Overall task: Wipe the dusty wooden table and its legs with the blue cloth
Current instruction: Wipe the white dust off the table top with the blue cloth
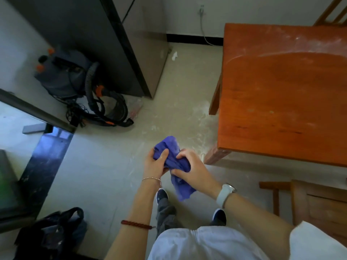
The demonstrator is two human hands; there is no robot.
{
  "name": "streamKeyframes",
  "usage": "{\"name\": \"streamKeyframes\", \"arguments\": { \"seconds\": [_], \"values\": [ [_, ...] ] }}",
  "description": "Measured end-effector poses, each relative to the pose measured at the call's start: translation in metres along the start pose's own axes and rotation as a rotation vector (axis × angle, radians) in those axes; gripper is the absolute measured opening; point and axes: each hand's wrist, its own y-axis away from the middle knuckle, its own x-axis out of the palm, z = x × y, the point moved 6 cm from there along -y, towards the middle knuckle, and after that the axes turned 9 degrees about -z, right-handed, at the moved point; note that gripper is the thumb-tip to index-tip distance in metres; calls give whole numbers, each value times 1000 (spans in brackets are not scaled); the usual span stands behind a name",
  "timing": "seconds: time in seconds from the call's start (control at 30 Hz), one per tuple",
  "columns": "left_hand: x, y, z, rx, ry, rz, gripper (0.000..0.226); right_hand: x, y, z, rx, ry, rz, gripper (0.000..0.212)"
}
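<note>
I stand on the floor to the left of the wooden table [281, 94]. Its orange-brown top shows pale dust smears along the far edge, and the near part looks darker. The table's near left leg [214, 154] and far left leg [215, 98] are visible. The blue cloth [173, 158] is bunched in front of my body, above the floor. My left hand [155, 163] grips its left side. My right hand [195, 170] grips its right side, and a loose end hangs down below.
A grey vacuum cleaner [69, 77] with a coiled hose sits on the floor at left, beside a tall dark cabinet [105, 44]. A dark bag [54, 233] lies at bottom left. Wooden chairs stand at lower right [315, 201] and behind the table [332, 14]. The floor is dusty.
</note>
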Motion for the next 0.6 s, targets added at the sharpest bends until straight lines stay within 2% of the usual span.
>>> {"name": "streamKeyframes", "arguments": {
  "seconds": [0.13, 0.27, 0.33, 0.37, 0.43, 0.5, 0.6],
  "values": [
    [-37, -52, -42, 6, 53, 88, 9, 23, -43, 18, 235, -243, -138, 24],
    [-50, -97, -90, -10, 50, 212, 9, 45, -92, 37, 344, -192, -108, 45],
    [-46, -121, -110, 3, 3, 204, 13, 44, -117, 44, 373, -177, -156, 52],
    [-43, -135, -117, 27, -56, 169, 23, 39, -130, 47, 371, -155, -211, 52],
    [-37, -165, -131, 174, -328, 54, 57, 24, -154, 51, 343, -30, -344, 48],
    [-21, -184, -152, 390, -591, -5, 72, 10, -178, 53, 342, 107, -405, 47],
    [25, -202, -177, 599, -736, 178, 74, -12, -222, 44, 373, 262, -384, 48]
  ]
}}
